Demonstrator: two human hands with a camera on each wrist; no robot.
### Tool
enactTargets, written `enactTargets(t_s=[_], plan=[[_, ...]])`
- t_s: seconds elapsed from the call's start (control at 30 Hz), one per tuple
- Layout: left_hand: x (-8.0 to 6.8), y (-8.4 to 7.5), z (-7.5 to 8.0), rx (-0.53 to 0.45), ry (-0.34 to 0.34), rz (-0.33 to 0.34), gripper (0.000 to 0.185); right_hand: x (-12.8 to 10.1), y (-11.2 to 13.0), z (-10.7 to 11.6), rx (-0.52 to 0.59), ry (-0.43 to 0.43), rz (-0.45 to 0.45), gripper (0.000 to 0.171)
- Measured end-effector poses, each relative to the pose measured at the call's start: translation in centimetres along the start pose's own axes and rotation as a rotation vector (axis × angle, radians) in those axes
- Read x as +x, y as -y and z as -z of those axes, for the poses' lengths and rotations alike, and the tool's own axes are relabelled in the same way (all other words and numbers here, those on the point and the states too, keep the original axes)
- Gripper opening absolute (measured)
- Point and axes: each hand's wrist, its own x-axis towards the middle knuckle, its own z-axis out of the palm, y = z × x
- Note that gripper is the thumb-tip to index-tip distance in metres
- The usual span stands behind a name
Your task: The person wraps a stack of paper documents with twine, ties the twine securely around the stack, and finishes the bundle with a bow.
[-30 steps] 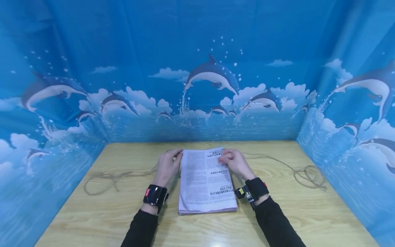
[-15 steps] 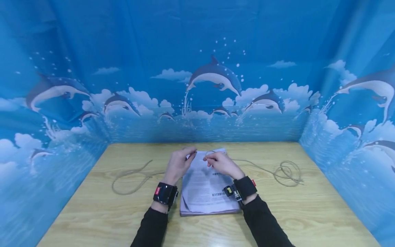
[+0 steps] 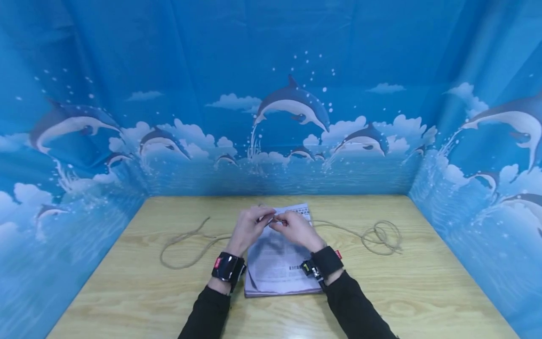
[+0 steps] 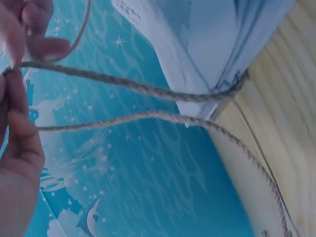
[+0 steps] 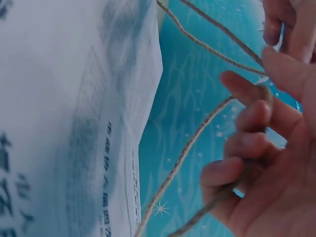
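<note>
Stack of papers [image 3: 277,266]: lay flat on the wooden table [image 3: 423,292], near its middle; this was the landmark for all else. Its far part was covered by both hands in the head view, and its print was too small to read.
String [image 3: 186,245]: ran under the far end of the stack and out to both sides. Left of the stack it lay in a loose loop on the table; right of the stack it ended in a tangled coil [image 3: 383,235]. The stretch passing over the stack was hidden behind the hands.
Left hand [image 3: 250,228]: was raised above the far end of the stack, its fingertips meeting the other hand's. In the left wrist view the left hand [image 4: 17,98] pinched the string [image 4: 123,84] between thumb and fingers, and a taut strand ran from there to the stack's corner [image 4: 217,54]. Only the edge of the hand was in that picture.
Right hand [image 3: 294,228]: was above the far end of the stack, just right of the left hand. In the right wrist view its fingers [image 5: 252,148] were curled round the string [image 5: 192,143], which crossed the palm; the thumb was cut off at the picture's edge.
Knot or crossing: could not be told; the spot between the fingertips was too small in the head view and out of both wrist views.
Backdrop [image 3: 271,94]: blue cloth printed with dolphins stood behind and to both sides of the stack.
</note>
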Motion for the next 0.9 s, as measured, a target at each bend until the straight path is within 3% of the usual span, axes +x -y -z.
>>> enactTargets(t_s=[0.13,0.3,0.4,0.57,0.67,0.77,0.9], plan=[[-0.09,-0.06,-0.29,0.002,-0.034,-0.019,0.018,0.19,0.21,-0.29,-0.024,-0.073,0.008,0.021],[-0.03,-0.03,-0.37,0.049,-0.029,-0.013,0.021,0.36,0.28,-0.33,0.018,-0.058,-0.026,0.027],[-0.15,-0.06,-0.33,0.065,0.046,0.056,0.033,0.37,0.25,-0.33,0.076,-0.032,-0.086,0.028],[-0.62,-0.14,-0.25,-0.033,0.207,0.227,0.057,0.30,0.07,-0.48,0.136,-0.006,-0.166,0.032],[-0.77,-0.05,-0.22,-0.054,0.245,0.290,0.063,0.24,-0.03,-0.56,0.167,0.001,-0.183,0.034],[-0.77,0.23,-0.11,-0.009,0.230,0.304,0.061,0.14,-0.06,-0.55,0.217,-0.014,-0.208,0.033],[-0.64,0.82,0.33,0.031,0.140,0.266,0.042,0.04,-0.19,-0.54,0.312,-0.054,-0.261,0.029]])
